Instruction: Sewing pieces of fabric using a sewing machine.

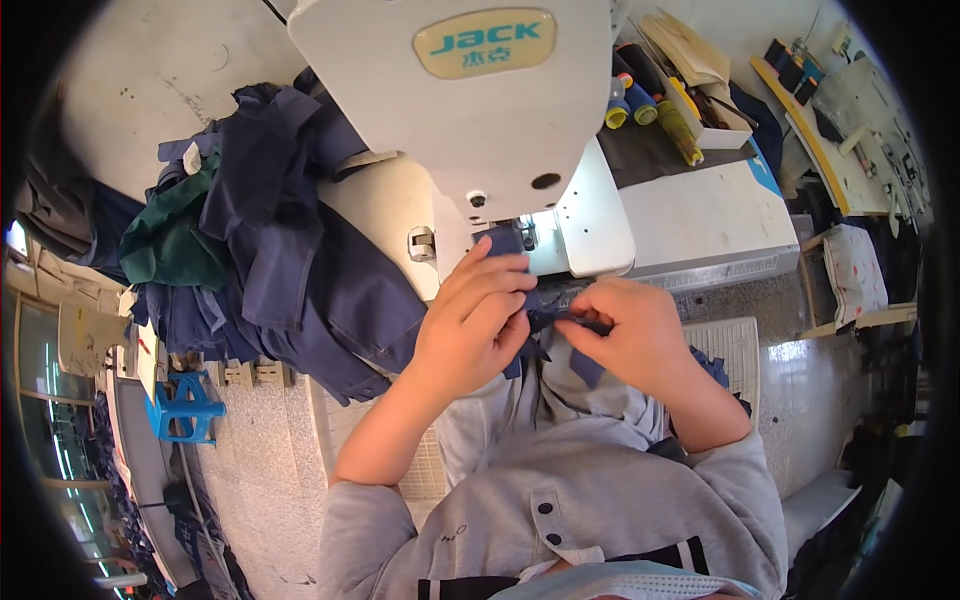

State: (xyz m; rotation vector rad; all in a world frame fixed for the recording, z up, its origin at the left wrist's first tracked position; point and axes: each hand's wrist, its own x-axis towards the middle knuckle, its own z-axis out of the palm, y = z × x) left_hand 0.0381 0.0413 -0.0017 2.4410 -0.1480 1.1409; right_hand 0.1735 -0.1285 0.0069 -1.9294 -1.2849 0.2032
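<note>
In front of me stands a white sewing machine, its needle area lit. A small navy fabric piece lies at the needle and runs down over the front edge of the bed. My left hand rests on this piece with bent fingers, thumb and fingertips closed on it just in front of the needle. My right hand pinches a dark end of the fabric between thumb and fingers, right of the left hand. Part of the cloth is hidden under my fingers. Loose navy ends hang below, above my lap.
Left of the machine lies a heap of navy garments with a dark green cloth. Thread spools and a white box of tools are at the back right. A blue stool stands at lower left.
</note>
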